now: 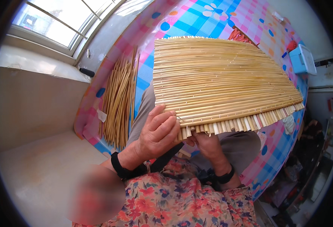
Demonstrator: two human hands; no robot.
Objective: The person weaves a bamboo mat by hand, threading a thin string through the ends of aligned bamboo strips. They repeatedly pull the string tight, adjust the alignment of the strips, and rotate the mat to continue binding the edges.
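Observation:
A stitched mat of pale yellow plant stalks (219,75) lies tilted over my lap, its stalks running side to side. Along its near edge, the cut ends of a second layer of stalks stick out crosswise. My left hand (159,128) is closed on the mat's near left corner, fingers on top. A thin dark sliver, too small to name, shows beside those fingertips. From below, my right hand (208,143) reaches under the near edge; most of its fingers are hidden by the mat, so its grip cannot be made out.
A bundle of loose stalks (119,102) lies to my left on the plaid, dotted sheet (166,26). Reddish pieces (238,36) show behind the mat. At the far right stands a light blue box (302,60). A white crumpled cloth (288,124) lies right; a window (53,22) is at the upper left.

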